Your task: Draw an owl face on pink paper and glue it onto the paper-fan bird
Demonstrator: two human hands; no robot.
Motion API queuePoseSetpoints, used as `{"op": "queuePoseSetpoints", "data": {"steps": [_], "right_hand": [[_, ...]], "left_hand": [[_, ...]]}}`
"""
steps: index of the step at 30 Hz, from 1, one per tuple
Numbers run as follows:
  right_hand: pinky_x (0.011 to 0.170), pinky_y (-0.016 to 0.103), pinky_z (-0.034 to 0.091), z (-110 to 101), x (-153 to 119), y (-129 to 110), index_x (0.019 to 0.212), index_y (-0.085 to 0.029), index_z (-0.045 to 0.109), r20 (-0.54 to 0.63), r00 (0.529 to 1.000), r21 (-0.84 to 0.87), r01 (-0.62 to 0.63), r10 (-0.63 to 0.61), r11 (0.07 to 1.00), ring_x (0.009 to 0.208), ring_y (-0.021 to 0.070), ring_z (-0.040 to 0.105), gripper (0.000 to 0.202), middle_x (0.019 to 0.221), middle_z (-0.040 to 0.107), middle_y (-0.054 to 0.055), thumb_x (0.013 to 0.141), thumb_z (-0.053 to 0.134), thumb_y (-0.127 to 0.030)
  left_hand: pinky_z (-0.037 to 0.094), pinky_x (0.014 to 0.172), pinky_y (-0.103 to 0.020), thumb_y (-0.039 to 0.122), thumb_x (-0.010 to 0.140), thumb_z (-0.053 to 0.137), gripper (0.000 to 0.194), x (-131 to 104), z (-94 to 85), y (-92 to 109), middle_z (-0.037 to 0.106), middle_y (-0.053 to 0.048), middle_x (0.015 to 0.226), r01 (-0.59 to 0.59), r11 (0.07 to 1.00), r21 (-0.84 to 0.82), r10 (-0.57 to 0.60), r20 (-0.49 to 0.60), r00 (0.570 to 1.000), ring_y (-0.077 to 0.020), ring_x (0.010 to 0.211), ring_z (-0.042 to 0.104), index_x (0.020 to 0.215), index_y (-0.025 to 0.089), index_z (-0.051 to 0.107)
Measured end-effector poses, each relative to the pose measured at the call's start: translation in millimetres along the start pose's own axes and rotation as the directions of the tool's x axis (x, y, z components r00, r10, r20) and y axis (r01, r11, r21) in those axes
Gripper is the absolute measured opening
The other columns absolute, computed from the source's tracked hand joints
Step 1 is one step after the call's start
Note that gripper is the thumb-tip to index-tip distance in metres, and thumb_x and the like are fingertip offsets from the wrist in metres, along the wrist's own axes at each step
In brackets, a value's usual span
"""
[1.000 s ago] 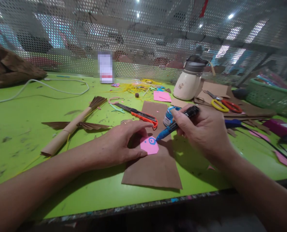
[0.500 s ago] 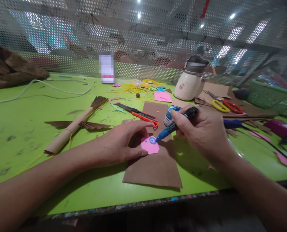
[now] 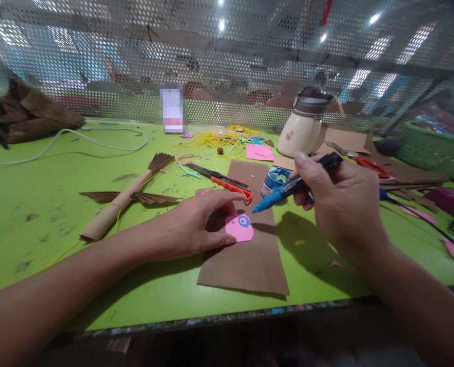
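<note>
My left hand [image 3: 196, 221] holds a small pink paper piece [image 3: 240, 232] by its left edge, thumb below and fingers curled above. A blue ring with a dot inside and a small dot beside it mark the pink paper. Under it lies a brown paper strip [image 3: 246, 265]. My right hand [image 3: 342, 204] grips a blue marker [image 3: 284, 188], its blue tip raised just off the upper right of the pink paper. Behind the marker stands an open blue paint jar [image 3: 275, 179]. An orange cutter knife [image 3: 230, 184] rests near my left fingers.
A rolled brown paper figure [image 3: 112, 211] with pleated wings lies left. Further back are a phone [image 3: 172, 109], yellow shreds [image 3: 219, 137], a cream bottle [image 3: 301, 127], red-handled scissors [image 3: 372, 165] and a green basket [image 3: 433, 150]. The table edge [image 3: 211, 318] is in front.
My right hand has lifted the marker off the pink paper and moved right and slightly up, uncovering more of the jar. My left hand stays on the paper.
</note>
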State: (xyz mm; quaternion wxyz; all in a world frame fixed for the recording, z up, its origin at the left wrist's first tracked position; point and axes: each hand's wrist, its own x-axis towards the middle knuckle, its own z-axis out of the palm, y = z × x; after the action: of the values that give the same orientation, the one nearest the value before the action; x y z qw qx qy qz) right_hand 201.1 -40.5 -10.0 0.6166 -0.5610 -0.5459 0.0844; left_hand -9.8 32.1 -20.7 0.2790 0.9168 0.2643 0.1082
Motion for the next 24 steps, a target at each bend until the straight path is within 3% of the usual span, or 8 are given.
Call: {"op": "queuePoseSetpoints", "data": {"steps": [6, 11, 15, 18, 21, 24], "right_hand": [[0.033, 0.026, 0.028, -8.4, 17.2, 11.9, 0.059, -0.022, 0.060, -0.216, 0.976, 0.121, 0.022, 0.004, 0.992, 0.034, 0.0097, 0.042, 0.033, 0.042, 0.048, -0.005, 0.081, 0.069, -0.045], [0.033, 0.026, 0.028, -17.0, 35.1, 20.5, 0.055, -0.022, 0.053, -0.338, 0.939, 0.234, 0.022, 0.060, 0.972, 0.034, 0.0094, 0.040, 0.035, 0.042, 0.046, -0.004, 0.080, 0.069, -0.041], [0.038, 0.028, 0.033, -22.3, 43.0, 29.9, 0.054, -0.022, 0.052, -0.391, 0.918, 0.096, -0.024, 0.060, 0.995, 0.038, 0.0109, 0.042, 0.035, 0.045, 0.047, -0.003, 0.080, 0.067, -0.039], [0.040, 0.029, 0.031, -22.3, 45.0, 40.6, 0.053, -0.021, 0.053, -0.394, 0.919, -0.055, -0.012, -0.011, 0.998, 0.039, 0.0119, 0.040, 0.039, 0.043, 0.045, -0.004, 0.081, 0.064, -0.046], [0.046, 0.028, 0.034, -19.2, 44.8, 47.3, 0.050, -0.020, 0.050, -0.323, 0.941, -0.239, 0.018, -0.097, 0.971, 0.044, 0.0129, 0.043, 0.044, 0.044, 0.046, -0.003, 0.083, 0.061, -0.048], [0.051, 0.028, 0.037, -15.7, 43.4, 47.2, 0.049, -0.019, 0.049, -0.263, 0.959, -0.260, 0.039, -0.110, 0.965, 0.048, 0.0132, 0.045, 0.045, 0.045, 0.048, -0.002, 0.083, 0.060, -0.047]], "left_hand": [[0.045, 0.083, -0.032, 0.041, 0.086, 0.062, 0.053, -2.2, -3.4, 0.3, 0.061, -0.005, 0.112, -0.016, 1.000, -0.013, 0.016, 0.013, 1.000, -0.0213, 0.098, 0.056, 0.134, 0.023, 0.048], [0.046, 0.084, -0.031, 0.031, 0.083, 0.064, 0.056, -1.9, -4.0, -3.5, 0.061, -0.004, 0.113, -0.031, 0.997, -0.067, 0.033, 0.030, 0.999, -0.0201, 0.099, 0.057, 0.136, 0.023, 0.046], [0.048, 0.083, -0.031, 0.025, 0.081, 0.065, 0.059, -1.3, -2.9, -5.1, 0.061, -0.006, 0.111, -0.046, 0.986, -0.158, 0.051, 0.031, 0.998, -0.0193, 0.097, 0.059, 0.136, 0.021, 0.045], [0.048, 0.085, -0.033, 0.026, 0.081, 0.065, 0.058, -1.9, -3.2, -3.9, 0.061, -0.006, 0.110, -0.043, 0.991, -0.129, 0.045, 0.011, 0.999, -0.0204, 0.098, 0.059, 0.135, 0.021, 0.046], [0.048, 0.084, -0.033, 0.026, 0.080, 0.065, 0.058, -3.0, -4.3, -1.7, 0.061, -0.007, 0.109, -0.057, 0.993, -0.099, 0.058, 0.004, 0.998, -0.0211, 0.097, 0.059, 0.134, 0.019, 0.047], [0.048, 0.081, -0.033, 0.025, 0.080, 0.064, 0.057, -4.1, -5.4, 0.0, 0.061, -0.008, 0.108, -0.096, 0.992, -0.077, 0.097, 0.001, 0.995, -0.0210, 0.094, 0.059, 0.134, 0.018, 0.046]]}}
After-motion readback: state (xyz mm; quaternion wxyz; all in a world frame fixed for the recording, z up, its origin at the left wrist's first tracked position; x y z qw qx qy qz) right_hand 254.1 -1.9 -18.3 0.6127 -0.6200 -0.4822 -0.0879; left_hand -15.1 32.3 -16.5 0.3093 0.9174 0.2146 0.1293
